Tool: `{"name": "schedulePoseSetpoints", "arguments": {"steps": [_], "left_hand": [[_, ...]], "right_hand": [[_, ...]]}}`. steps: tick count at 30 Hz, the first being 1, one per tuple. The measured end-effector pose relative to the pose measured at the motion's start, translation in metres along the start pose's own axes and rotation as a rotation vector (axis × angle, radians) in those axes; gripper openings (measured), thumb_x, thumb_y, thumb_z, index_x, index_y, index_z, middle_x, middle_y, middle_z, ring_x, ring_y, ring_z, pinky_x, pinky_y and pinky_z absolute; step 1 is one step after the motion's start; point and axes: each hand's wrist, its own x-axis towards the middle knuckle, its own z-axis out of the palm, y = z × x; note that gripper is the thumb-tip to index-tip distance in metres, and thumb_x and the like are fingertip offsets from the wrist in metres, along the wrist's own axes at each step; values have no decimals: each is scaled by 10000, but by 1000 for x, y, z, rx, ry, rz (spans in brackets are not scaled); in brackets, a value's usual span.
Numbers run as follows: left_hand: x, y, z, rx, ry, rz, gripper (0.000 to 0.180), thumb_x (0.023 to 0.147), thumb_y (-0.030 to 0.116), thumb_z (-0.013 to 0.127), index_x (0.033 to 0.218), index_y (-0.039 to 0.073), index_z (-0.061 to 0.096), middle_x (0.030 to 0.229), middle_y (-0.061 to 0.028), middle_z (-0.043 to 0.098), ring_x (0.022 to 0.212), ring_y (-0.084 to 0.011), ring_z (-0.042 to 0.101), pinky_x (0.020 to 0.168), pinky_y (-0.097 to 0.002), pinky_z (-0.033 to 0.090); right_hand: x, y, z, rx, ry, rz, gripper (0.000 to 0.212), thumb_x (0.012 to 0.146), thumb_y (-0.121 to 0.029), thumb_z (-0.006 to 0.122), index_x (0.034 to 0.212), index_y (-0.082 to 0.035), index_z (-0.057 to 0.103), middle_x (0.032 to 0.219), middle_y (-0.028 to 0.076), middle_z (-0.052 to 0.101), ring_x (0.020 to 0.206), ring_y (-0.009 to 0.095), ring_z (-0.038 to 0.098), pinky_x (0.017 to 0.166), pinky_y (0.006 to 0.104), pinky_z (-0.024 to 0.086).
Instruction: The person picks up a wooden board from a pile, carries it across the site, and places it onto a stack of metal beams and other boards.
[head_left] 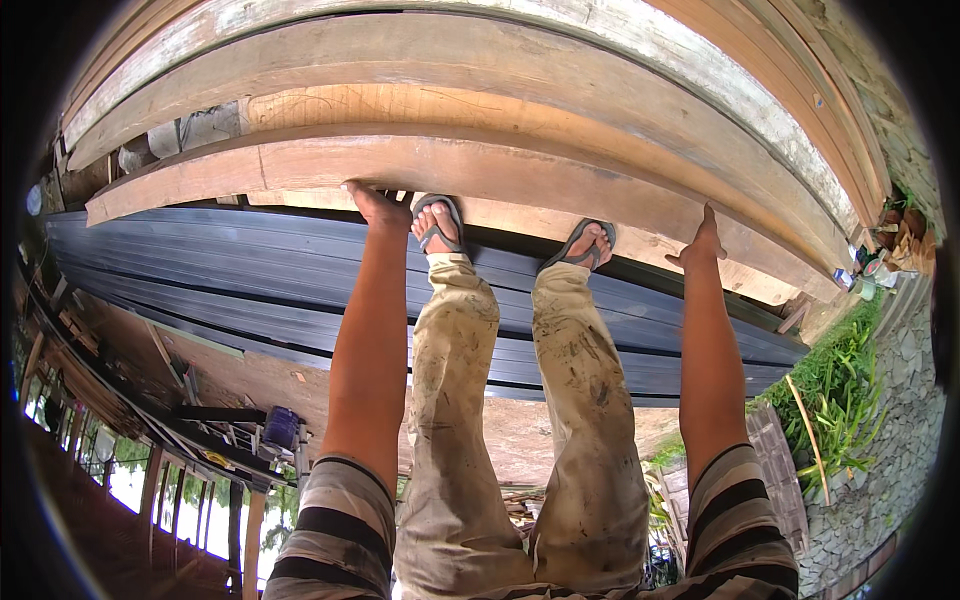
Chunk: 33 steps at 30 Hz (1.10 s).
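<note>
A long brown wooden beam (480, 168) stretches across in front of me, at the near side of a timber stack. My left hand (380, 206) is at its near edge, left of my feet, with its fingers curled beneath the edge and partly hidden. Toward the beam's right part, my right hand (704, 242) has one finger extended against the wood and the thumb apart; its other fingers are hard to see. My feet in flip-flops (440, 222) are between the two hands, close to the beam.
More timber beams (430, 60) lie beyond, one with a whitish face. Dark grey metal profiles (220, 255) run crosswise under my legs. A blue container (282, 427) stands at the lower left. Green plants (840, 390) and stone paving (880, 500) are on the right.
</note>
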Motion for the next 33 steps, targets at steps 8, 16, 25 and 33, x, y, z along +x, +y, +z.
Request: {"name": "schedulePoseSetpoints", "arguments": {"steps": [8,16,25,33], "left_hand": [[-50,59,100,493,530,17,1258,725,642,786,1527,132,-38,1496,-217,396,1260,-416,511,1042,-604,440],[-4,55,92,546,723,49,1431,603,303,933,1538,145,-139,1426,-212,434,1258,-390,471,1045,-543,439],[-13,35,50,290,378,181,959,692,190,880,1315,142,151,1389,-225,393,1189,-356,534,1010,-567,484],[0,58,8,95,-36,132,1086,727,166,844,1424,162,11,1440,-179,365,1219,-377,521,989,-616,484]], "right_hand": [[41,-21,0,200,-407,365,919,759,-697,697,1475,-196,414,1491,139,467,1334,399,471,1091,651,314],[73,-4,15,288,-365,305,751,803,-556,691,1406,-162,479,1341,115,587,1206,362,583,1025,647,387],[78,46,-24,535,-276,170,872,653,-451,850,1370,-96,502,1310,107,578,1167,345,580,959,600,440],[30,12,-79,539,-375,37,797,670,-509,807,1361,-228,525,1381,45,518,1268,278,473,985,554,388]]}}
